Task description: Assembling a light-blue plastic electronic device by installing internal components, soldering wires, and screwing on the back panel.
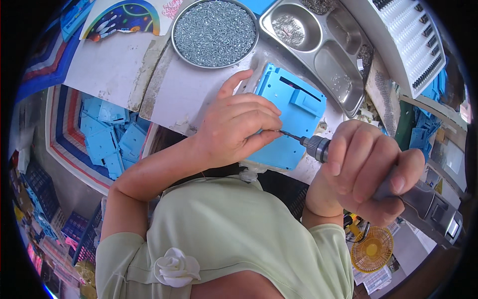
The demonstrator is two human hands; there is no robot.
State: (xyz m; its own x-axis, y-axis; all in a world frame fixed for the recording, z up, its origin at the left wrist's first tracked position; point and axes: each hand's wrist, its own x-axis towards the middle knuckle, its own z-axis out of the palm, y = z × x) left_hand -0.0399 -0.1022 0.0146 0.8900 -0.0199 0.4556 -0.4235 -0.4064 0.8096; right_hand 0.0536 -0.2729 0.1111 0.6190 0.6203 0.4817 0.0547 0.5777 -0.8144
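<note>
A light-blue plastic housing (284, 107) lies on the work table, with a slot and a raised block on its upper face. Over its left part is my left hand (239, 124), thumb and forefinger pinched together at the tip of a thin driver bit (294, 135). Whatever sits in that pinch is too small to make out. My right hand (366, 167) is wrapped around a grey and black electric screwdriver (433, 212), its bit pointing left toward the pinched fingertips.
A round metal tray (215, 34) full of small screws stands beyond my left hand. Behind the housing is a steel compartment tray (340, 72) holding small metal parts. More blue plastic parts (107, 132) fill a striped bag at left. A yellow fan (372, 249) sits lower right.
</note>
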